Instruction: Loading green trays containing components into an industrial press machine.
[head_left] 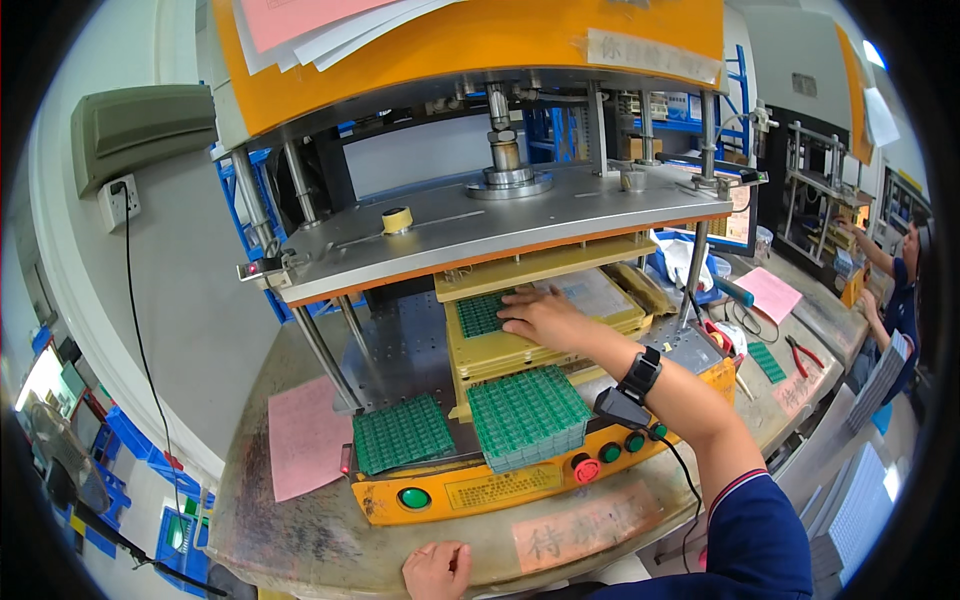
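Note:
My right hand (548, 320) reaches under the press plate, its fingers stretched out over a green circuit board panel (480, 315). That panel lies in a yellow fixture (480, 353) on the machine bed; the hand covers its right part. A black strap with a small device (636, 385) and cable sits on my right wrist. In front of the fixture stands a stack of green circuit board panels (530, 410). Another green panel (402, 434) lies left of the stack. At the table's front edge rests my left hand (437, 572), fingers curled in, with nothing visible in it.
Overhead, the steel press plate (560, 222) hangs on metal posts. The orange front panel (470, 497) carries a red button (585, 468) and several green ones. Red-handled pliers (797, 358) and pink sheets (308, 437) lie on the table. Another person (900, 290) works at the far right.

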